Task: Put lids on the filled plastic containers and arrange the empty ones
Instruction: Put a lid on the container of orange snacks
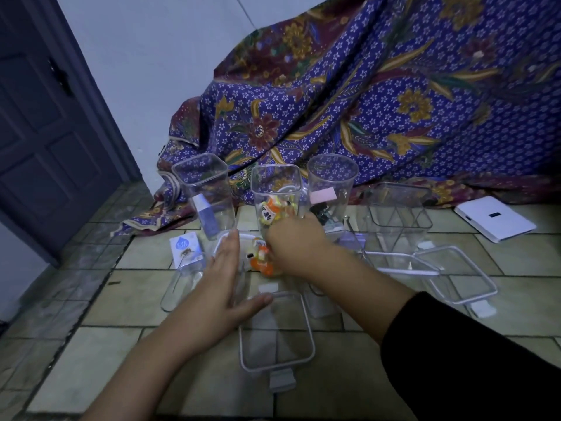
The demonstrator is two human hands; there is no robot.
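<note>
Left hand (pixel 223 282) flat, fingers spread on tiled floor (pixel 100 360) beside clear lid (pixel 276 329); right hand (pixel 291 247) curled round orange sweets (pixel 261 258) by base of sweet-filled container (pixel 274 202), w/ lidless containers either side.

A home interior: tiled floor (pixel 91 354), panelled door (pixel 45 132), batik cloth (pixel 364 101) draped against the plain wall (pixel 145 56).

Three tall clear containers stand upright: left one (pixel 206 196), middle one (pixel 277 199), right one (pixel 331 189). One wide clear container (pixel 399 208) stands to their right. Two hands: left (pixel 218 287), right (pixel 296 247). One white box (pixel 494 221).
</note>
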